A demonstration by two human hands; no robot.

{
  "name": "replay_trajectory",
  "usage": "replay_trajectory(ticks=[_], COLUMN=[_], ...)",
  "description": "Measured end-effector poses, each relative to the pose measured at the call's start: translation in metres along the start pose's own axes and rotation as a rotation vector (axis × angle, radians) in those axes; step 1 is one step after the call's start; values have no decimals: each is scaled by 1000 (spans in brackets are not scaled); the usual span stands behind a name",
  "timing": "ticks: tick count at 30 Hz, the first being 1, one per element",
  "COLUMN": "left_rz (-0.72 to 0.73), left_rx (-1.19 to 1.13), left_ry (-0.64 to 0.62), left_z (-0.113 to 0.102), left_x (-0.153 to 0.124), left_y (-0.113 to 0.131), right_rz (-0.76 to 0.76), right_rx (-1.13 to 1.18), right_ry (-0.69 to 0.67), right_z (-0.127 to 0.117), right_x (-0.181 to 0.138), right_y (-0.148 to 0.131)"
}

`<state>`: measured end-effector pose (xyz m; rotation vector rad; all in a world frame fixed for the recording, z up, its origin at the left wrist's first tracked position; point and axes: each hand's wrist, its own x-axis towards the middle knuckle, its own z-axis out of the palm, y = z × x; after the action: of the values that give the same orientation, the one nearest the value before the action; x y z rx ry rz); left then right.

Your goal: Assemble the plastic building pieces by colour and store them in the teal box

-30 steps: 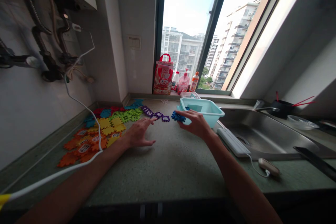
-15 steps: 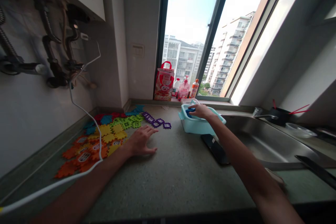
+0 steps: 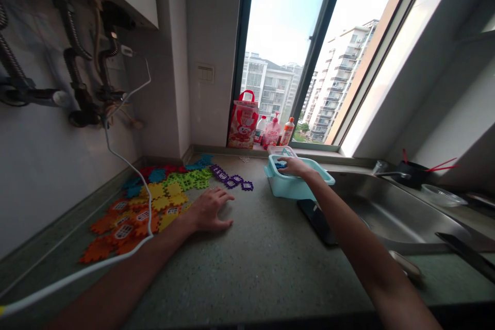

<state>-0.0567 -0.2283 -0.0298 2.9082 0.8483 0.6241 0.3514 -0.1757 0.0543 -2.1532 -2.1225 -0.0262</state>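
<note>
My left hand (image 3: 212,210) rests on the counter with fingers spread and nothing in it. Beside and beyond it lie interlocking plastic tiles: orange tiles (image 3: 99,249), yellow tiles (image 3: 158,191), green tiles (image 3: 188,180) and purple tiles (image 3: 231,183). My right hand (image 3: 294,166) reaches over the left end of a light-blue plastic box (image 3: 288,188). Its fingers are apart, just above blue tiles (image 3: 280,165) inside the box. The fingertips are partly hidden, and I see nothing held between them.
A black phone (image 3: 317,220) lies in front of the box. A steel sink (image 3: 386,206) is at the right. A white cable (image 3: 149,206) crosses the tiles. Bottles (image 3: 271,132) and a red bag (image 3: 243,124) stand on the windowsill. A clear tray (image 3: 443,195) sits beyond the sink.
The dark blue tile at my right fingers is no longer in their grasp; blue shows lower in the box. My left hand has stayed in place. The view has shifted slightly.
</note>
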Motion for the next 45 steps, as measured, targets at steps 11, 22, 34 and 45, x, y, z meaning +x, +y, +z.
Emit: replay_trajectory(ticks=[11,22,34,45], left_rz=[8,-73,45,-376], left_rx=[43,24,97,145], left_ry=[-4,-53,4,27], left_z=[7,10,-4,-90], left_x=[-2,-1,1,-44], left_y=[-1,4,11,-67], right_rz=[-191,-462,-424,-396], right_rx=[3,192,230,220], right_ry=[605,227,160,18], right_z=[-3,106,126,135], right_x=[-93,-124,-112,-109], right_y=[-72,-135,-115,-101])
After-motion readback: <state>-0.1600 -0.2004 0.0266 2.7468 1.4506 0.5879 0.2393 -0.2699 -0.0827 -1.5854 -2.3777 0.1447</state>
